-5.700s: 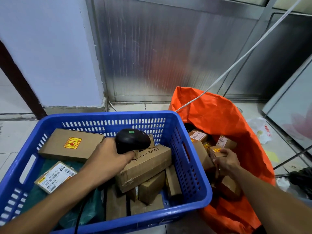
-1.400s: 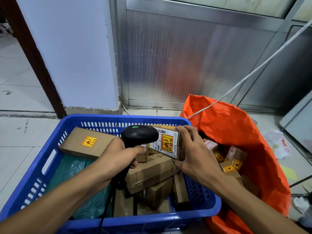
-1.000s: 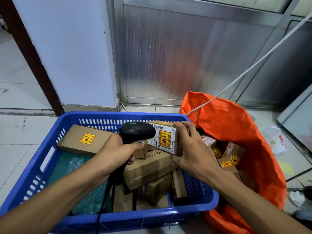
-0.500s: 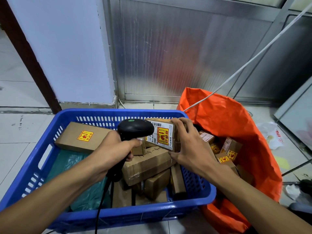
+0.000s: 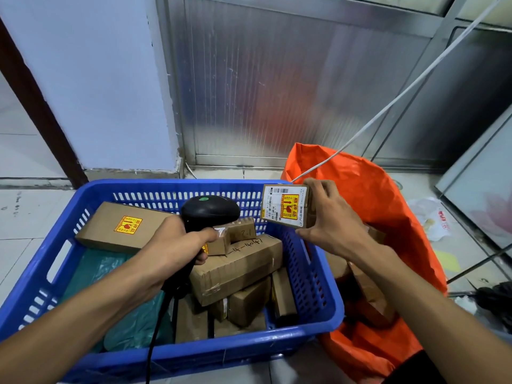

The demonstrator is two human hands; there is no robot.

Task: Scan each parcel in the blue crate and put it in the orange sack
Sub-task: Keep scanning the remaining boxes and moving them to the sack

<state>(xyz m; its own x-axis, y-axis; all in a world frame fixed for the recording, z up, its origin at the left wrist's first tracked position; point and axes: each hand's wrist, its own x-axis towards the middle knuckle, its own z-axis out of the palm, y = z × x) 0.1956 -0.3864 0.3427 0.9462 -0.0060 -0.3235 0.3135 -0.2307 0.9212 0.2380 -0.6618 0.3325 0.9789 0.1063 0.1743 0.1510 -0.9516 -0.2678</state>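
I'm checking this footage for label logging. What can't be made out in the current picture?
- Head view: print on the held parcel label is too small to read.
- Sack contents: the right hand and forearm cover most parcels in the orange sack.
- Blue crate floor: hidden under boxes and the left hand.

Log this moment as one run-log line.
left hand grips scanner | right hand holds labelled parcel above blue crate edge | orange sack open

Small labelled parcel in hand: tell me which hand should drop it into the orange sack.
Right. The right hand already grips the small parcel above the blue crate rim, beside the open orange sack. The left hand is busy holding the scanner over the crate.
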